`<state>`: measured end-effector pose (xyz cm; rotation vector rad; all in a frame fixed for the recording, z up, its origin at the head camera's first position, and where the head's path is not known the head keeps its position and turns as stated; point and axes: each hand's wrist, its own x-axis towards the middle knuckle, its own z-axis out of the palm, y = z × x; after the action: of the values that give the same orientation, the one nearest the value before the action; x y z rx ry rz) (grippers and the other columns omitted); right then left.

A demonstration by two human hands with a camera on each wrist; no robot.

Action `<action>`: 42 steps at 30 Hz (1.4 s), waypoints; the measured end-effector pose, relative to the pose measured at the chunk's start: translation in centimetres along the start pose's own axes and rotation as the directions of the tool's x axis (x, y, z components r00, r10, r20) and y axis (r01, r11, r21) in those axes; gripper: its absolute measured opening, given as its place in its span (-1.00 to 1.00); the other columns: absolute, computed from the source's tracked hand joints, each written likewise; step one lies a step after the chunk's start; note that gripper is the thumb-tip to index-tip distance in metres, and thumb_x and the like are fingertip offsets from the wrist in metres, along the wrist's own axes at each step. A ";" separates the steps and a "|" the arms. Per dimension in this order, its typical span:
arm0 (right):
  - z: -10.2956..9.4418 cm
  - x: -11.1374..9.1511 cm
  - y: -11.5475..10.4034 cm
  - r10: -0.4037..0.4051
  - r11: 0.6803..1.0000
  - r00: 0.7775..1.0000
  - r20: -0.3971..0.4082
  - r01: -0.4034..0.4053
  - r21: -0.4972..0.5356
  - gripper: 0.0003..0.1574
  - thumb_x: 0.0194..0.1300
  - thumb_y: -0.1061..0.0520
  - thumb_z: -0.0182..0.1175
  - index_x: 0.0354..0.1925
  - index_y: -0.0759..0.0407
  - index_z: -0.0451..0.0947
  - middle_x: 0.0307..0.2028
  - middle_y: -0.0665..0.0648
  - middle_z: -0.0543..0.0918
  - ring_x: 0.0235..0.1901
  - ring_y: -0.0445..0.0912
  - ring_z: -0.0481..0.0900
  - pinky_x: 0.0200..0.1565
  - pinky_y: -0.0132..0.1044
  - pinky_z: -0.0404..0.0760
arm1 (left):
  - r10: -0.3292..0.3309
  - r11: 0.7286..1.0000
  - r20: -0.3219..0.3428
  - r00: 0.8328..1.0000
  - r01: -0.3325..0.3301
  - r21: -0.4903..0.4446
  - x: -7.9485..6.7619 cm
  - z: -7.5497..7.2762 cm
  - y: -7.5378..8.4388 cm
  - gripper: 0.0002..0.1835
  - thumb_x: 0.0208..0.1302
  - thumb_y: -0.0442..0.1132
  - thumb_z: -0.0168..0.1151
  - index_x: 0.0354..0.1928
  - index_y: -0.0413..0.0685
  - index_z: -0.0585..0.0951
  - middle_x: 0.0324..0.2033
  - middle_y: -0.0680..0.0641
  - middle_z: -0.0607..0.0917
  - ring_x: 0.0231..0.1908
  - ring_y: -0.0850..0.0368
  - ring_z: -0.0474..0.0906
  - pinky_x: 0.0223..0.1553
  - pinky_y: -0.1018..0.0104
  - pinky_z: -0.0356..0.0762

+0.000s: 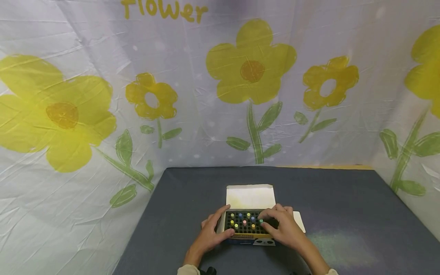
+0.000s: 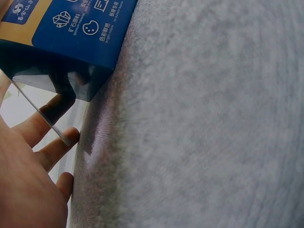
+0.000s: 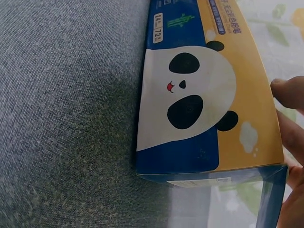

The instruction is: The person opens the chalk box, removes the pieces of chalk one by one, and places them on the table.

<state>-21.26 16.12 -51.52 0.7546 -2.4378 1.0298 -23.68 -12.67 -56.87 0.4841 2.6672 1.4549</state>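
A chalk box (image 1: 240, 236) stands on the table with its lid (image 1: 250, 196) folded back. Its black holder (image 1: 239, 230) has rows of round holes, with several coloured chalk sticks upright in them, among them a pink chalk (image 1: 245, 222). My left hand (image 1: 210, 233) holds the box's left end, thumb at the front edge and forefinger at the back corner. Over the right end, my right hand (image 1: 283, 224) pinches the top of a green chalk (image 1: 261, 220) between thumb and forefinger. In the right wrist view, the box front (image 3: 190, 95) carries a panda face, and only some fingertips show.
The dark grey table (image 1: 185, 198) extends around the box. A white side flap (image 1: 299, 221) sticks out at the box's right, beside my right hand. Behind the table hangs a white sheet (image 1: 196, 126) with painted yellow flowers.
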 end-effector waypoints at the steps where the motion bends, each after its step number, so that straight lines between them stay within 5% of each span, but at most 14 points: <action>1: 0.0 0.0 0.0 -0.004 1.000 1.000 -0.001 0.004 0.003 -0.67 0.11 0.26 0.49 -0.19 -0.09 0.71 -0.34 -0.20 0.54 -0.35 -0.33 0.31 -0.04 -0.09 0.09 | 0.001 1.000 0.000 1.000 -0.001 0.000 0.0 0.0 0.0 -0.20 0.24 0.16 0.36 0.49 0.67 0.25 0.38 0.04 0.49 0.30 -0.05 0.38 0.20 -0.40 0.10; 10: -0.3 0.4 0.1 0.024 0.998 1.000 -0.020 -0.023 0.067 -0.74 0.21 0.22 0.44 -0.13 -0.05 0.72 -0.28 -0.14 0.67 -0.30 -0.18 0.50 -0.03 -0.06 0.17 | -0.003 1.000 -0.002 1.000 0.003 0.007 0.0 0.0 0.0 -0.20 0.23 0.16 0.37 0.49 0.67 0.25 0.37 0.05 0.50 0.29 -0.03 0.39 0.20 -0.37 0.11; 22: -1.2 1.3 0.1 0.002 0.992 0.976 -0.217 0.025 0.125 -0.61 0.17 0.32 0.45 -0.08 -0.07 0.70 -0.42 -0.23 0.70 -0.36 -0.22 0.55 -0.02 -0.23 0.25 | -0.019 1.000 0.001 1.000 0.019 0.009 0.1 0.0 0.0 -0.21 0.22 0.20 0.36 0.47 0.74 0.25 0.39 0.07 0.48 0.32 -0.04 0.33 0.18 -0.36 0.13; 29: -2.5 0.8 0.5 0.106 0.980 0.972 -0.211 -0.066 0.187 -0.68 0.25 0.35 0.37 -0.08 0.03 0.69 -0.50 -0.12 0.75 -0.35 -0.28 0.58 0.02 -0.05 0.40 | -0.022 1.000 -0.003 1.000 0.022 0.003 0.1 0.0 -0.1 -0.22 0.22 0.20 0.36 0.46 0.76 0.25 0.39 0.09 0.48 0.32 -0.03 0.31 0.15 -0.32 0.15; 35: -3.9 0.1 1.3 0.137 0.959 0.973 -0.184 -0.084 0.272 -0.74 0.32 0.37 0.31 -0.04 0.18 0.67 -0.49 0.04 0.74 -0.44 -0.17 0.69 -0.09 -0.24 0.64 | -0.014 1.000 0.001 1.000 0.014 0.006 0.1 0.0 -0.1 -0.22 0.22 0.20 0.36 0.46 0.77 0.24 0.41 0.08 0.47 0.33 -0.04 0.33 0.18 -0.34 0.12; 42: -5.4 -1.2 2.3 0.200 0.945 0.972 -0.127 -0.157 0.287 -0.74 0.38 0.32 0.26 0.00 0.11 0.66 -0.49 -0.07 0.75 -0.38 -0.17 0.70 0.04 -0.35 0.55 | -0.016 1.000 0.004 1.000 0.016 -0.004 0.1 0.1 -0.2 -0.22 0.23 0.20 0.36 0.46 0.75 0.24 0.42 0.08 0.45 0.36 -0.06 0.33 0.22 -0.38 0.08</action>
<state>-21.00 21.89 -49.88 0.5181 -2.2881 1.4643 -23.84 -12.64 -57.09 0.4645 2.6582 1.4531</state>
